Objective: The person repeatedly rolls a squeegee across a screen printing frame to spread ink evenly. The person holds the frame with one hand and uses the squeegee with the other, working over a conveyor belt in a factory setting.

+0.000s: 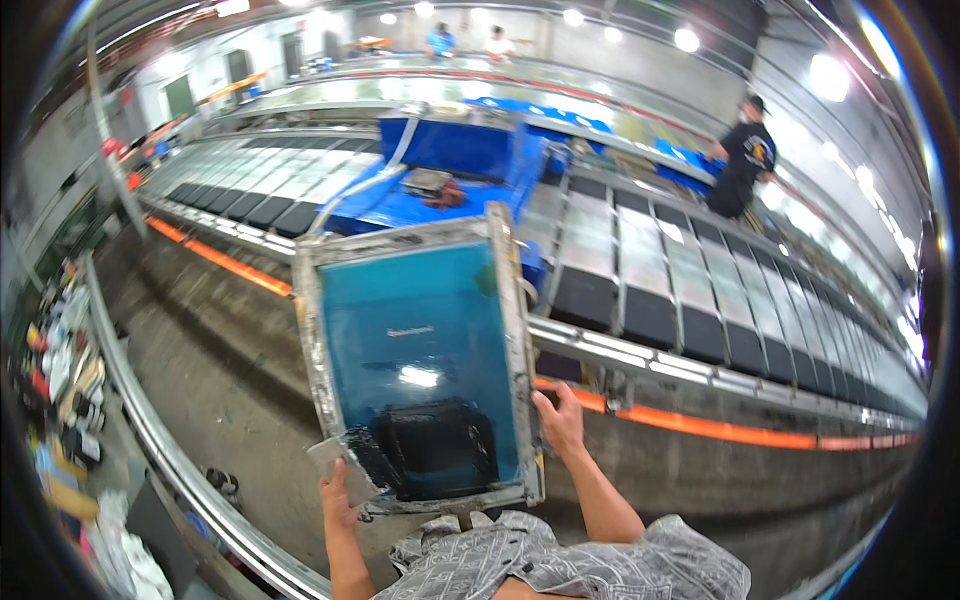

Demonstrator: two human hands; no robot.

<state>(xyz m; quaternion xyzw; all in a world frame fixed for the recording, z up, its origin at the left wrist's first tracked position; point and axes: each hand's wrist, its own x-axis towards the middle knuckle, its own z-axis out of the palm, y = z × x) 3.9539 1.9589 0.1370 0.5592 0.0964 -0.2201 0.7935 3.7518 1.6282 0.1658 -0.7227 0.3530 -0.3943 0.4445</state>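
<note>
Working glossy black ink point(447, 450), apparently: right hand point(560, 418) is gripping a grey-framed, blue-green rectangular mesh screen point(415, 335), picture centre; left hand point(338, 496) is pinching a pale flat scraper point(357, 482), lower centre-left; next move seemingly calling for steady tilt.

The rectangular teal screen point(420, 300) is marked by a glossy black smear point(445, 445) and bordered by a mottled grey frame point(512, 330); the grey cloth shirt point(490, 555) is patterned with whitish lines.
</note>
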